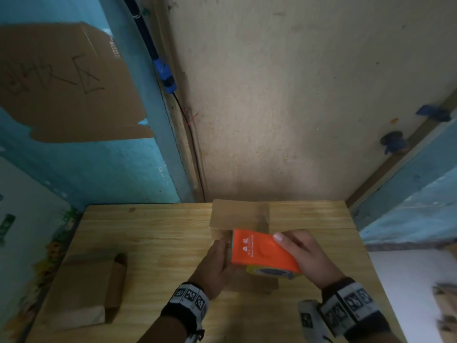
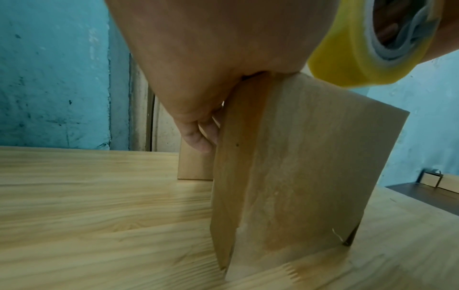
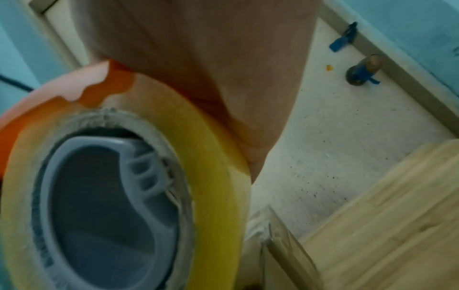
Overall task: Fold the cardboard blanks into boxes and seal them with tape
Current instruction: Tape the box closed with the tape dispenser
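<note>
Both hands busy over one box [image 1: 238, 214] near the far middle of the bench [image 1: 153, 233]: left hand [image 1: 216, 263] flat against the box's near-left side, fingers [image 2: 198, 137] straight along the cardboard, steadying; right hand [image 1: 309, 256] clamped on the orange dispenser [image 1: 259, 248], thumb on top, yellow tape [image 2: 347, 56] roll hanging just above the box's top edge. Box standing folded, a glossy strip visible down one wall in the left wrist view, bottom flaps slightly splayed on the wood. Probably mid-seal, then: folding done for this one, taping begun, cut and press-down not yet shown. Second piece [image 1: 91, 288] lying near the left edge, apparently folded flat or collapsed, no tape discernible. More cardboard [image 1: 445, 305] glimpsed off the right edge, so likely several blanks left to fold and seal.
</note>
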{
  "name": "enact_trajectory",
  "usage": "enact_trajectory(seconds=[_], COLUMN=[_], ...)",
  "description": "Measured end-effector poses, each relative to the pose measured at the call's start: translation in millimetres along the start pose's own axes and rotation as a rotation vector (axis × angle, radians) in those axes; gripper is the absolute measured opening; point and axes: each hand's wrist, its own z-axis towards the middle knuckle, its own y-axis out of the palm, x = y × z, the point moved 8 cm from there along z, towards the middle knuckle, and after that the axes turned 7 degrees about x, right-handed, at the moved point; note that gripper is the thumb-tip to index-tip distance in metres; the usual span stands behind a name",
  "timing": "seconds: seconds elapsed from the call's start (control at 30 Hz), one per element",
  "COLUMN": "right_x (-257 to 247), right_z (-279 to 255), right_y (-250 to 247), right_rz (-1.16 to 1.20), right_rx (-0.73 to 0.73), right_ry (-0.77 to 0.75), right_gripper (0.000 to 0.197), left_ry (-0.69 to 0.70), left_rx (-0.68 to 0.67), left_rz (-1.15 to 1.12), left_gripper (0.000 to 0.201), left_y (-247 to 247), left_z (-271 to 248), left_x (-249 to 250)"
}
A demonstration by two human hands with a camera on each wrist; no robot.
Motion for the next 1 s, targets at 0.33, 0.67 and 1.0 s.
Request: enact_trajectory(seconds=[0.33, 0.67, 1.0], right_x=[7, 9, 9], right_z=[4, 1, 2], right_y=[22, 24, 22], right_rz=[-0.167, -0.173, -0.128], right_rx=[-0.119, -0.145, -0.142], right_ry=[-0.075, 0.002, -0.017], right_gripper=[0.087, 0.052, 0.051], left_ry=[-0.011, -0.240, -0.367], left_rx=[0.256, 0.076, 0.062], left_rz=[-0.111, -0.949, -1.091], left_gripper=[0.023, 0.056, 0.018], left_y=[-27, -26, -25], left_z=[-7, -24, -25], left_x=[1, 26, 21])
